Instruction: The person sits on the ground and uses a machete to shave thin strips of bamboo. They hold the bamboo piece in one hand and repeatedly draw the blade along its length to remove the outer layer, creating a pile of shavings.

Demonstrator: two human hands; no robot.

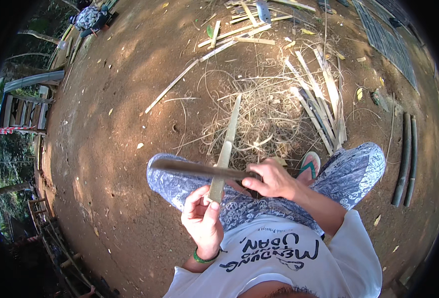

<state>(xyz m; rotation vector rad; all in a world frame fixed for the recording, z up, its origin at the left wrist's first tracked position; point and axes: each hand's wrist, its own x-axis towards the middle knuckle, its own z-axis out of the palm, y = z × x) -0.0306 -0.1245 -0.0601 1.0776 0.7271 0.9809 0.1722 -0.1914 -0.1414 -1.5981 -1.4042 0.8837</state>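
Note:
Between the thumb and fingers of my left hand [202,218] is the near end of a bamboo strip [228,139], which points away from me over a heap of shavings [264,116]. My right hand [271,180] is wrapped round the handle of a machete [189,168]. The machete's long dark blade lies crosswise over the strip, a little beyond my left fingers, and reaches out to the left above my knee. Whether the edge touches the bamboo I cannot tell.
Split bamboo strips [324,94] lie in a bundle right of the shavings, and more pieces [239,35] are scattered farther off. Two dark poles [402,159] rest on the ground at right. A slatted bamboo panel [388,39] lies at the far right. Another person [91,20] sits far left.

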